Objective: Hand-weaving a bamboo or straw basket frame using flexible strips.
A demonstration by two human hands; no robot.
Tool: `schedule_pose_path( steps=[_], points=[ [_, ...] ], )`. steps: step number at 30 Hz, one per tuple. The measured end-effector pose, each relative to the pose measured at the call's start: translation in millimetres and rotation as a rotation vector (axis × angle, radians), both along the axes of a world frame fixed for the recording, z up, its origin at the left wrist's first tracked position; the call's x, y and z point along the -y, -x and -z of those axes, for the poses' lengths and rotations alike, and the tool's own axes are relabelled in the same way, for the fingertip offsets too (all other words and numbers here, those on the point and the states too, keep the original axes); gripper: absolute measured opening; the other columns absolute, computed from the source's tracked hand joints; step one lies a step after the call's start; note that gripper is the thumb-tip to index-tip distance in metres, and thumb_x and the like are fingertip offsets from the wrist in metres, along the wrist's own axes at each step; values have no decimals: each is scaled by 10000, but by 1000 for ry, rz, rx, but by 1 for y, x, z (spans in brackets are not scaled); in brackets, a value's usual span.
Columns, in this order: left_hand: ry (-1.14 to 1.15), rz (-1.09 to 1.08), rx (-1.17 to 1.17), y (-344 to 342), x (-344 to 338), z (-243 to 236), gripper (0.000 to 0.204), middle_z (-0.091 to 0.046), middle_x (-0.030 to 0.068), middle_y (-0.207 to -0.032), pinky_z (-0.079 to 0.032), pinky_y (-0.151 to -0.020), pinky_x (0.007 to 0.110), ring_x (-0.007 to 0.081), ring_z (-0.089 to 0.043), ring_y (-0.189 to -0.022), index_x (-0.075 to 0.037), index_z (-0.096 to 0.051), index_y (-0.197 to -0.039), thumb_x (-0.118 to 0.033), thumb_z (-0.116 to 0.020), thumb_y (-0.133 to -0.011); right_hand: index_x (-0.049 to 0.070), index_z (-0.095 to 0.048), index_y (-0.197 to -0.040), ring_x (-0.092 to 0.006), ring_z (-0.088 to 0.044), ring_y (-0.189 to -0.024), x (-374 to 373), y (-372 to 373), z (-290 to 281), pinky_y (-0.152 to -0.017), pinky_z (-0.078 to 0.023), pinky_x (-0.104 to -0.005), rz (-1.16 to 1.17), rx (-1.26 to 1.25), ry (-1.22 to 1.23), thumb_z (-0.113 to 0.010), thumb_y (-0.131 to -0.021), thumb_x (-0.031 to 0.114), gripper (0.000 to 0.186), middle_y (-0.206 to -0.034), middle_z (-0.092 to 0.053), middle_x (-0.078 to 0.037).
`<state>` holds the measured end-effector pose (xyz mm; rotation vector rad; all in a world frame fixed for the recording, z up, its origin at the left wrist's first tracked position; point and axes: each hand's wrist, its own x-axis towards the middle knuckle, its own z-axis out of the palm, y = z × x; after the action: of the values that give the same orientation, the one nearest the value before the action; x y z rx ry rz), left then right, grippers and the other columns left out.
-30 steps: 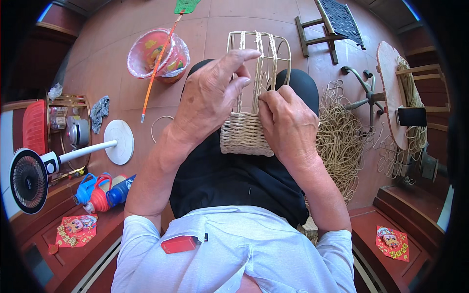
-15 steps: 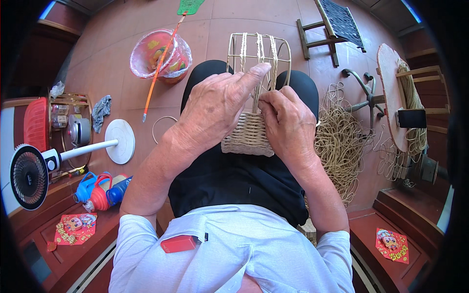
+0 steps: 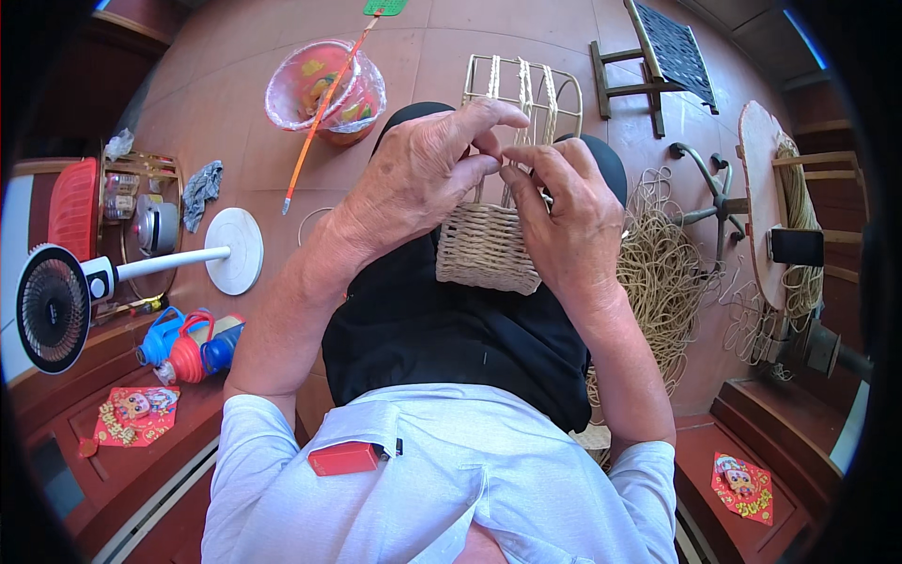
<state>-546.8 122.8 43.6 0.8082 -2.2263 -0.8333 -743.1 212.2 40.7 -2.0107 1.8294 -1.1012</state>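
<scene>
A small woven cord basket (image 3: 489,249) sits between my knees. Its lower part is tightly woven, while a wire frame (image 3: 571,83) and pale upright cords (image 3: 524,85) stand bare above. Over the woven edge, my left hand (image 3: 423,174) has its thumb and fingers bent together at the upright cords. Whatever is between them is too small to make out. Close beside it, my right hand (image 3: 571,211) pinches what looks like a thin cord strand, thumb against forefinger. The hands cover part of the uprights and the basket's top edge.
A heap of loose cord (image 3: 658,282) lies on the floor at right, by a metal wheeled base (image 3: 722,202). A pink bucket (image 3: 291,94) with a fly swatter (image 3: 303,160) across it stands far left. Nearer left are a fan (image 3: 56,308) and bottles (image 3: 193,357); a stool (image 3: 669,56) is far right.
Both hands have risen from the basket's woven edge to the upright cords, fingertips closer together. My left thumb, stretched out before, is bent in toward the fingers. The whole view has shifted slightly.
</scene>
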Motion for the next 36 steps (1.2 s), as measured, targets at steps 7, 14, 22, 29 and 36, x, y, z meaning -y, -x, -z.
schedule_pose_path(
  steps=[7,14,22,29,36],
  points=[
    [2,-28,-33,-1,-5,4,480,-774,104,-985,-656,-870,443,308,-803,-935,-148,-688,-1491,-7,-776,-1040,146,-853,-1159,-307,-793,-881,5,6,1,-758,-637,-460,-42,-37,-35,-841,-1069,218,116,-1033,-718,-69],
    [71,-68,-18,-5,-9,2,455,-775,106,-990,-648,-858,439,307,-804,-939,-144,-695,-1444,10,-789,-1026,141,-850,-1137,-309,-793,-903,5,6,1,-784,-638,-461,-72,-95,-59,-862,-1037,213,124,-1034,-719,-66],
    [-263,-178,27,-25,-35,-15,399,-801,89,-1038,-647,-862,372,216,-814,-932,-126,-701,-1435,-18,-771,-1057,134,-826,-1120,-301,-779,-944,-3,8,5,-834,-614,-455,-137,-60,32,-852,-1008,132,115,-1034,-720,-61],
    [-397,-210,7,-37,-39,-18,403,-811,46,-1034,-595,-798,295,88,-718,-846,-115,-718,-1425,-20,-788,-1040,134,-805,-1169,-281,-779,-971,-1,5,12,-850,-601,-439,-227,-101,174,-824,-1017,83,161,-1057,-764,-52],
    [-384,-282,5,-37,-36,-16,414,-794,24,-1003,-554,-740,293,71,-626,-765,-106,-726,-1410,-17,-804,-1014,146,-799,-1135,-271,-768,-941,-4,-2,12,-826,-591,-437,-235,-151,75,-835,-1020,131,122,-986,-729,-43]
  ],
)
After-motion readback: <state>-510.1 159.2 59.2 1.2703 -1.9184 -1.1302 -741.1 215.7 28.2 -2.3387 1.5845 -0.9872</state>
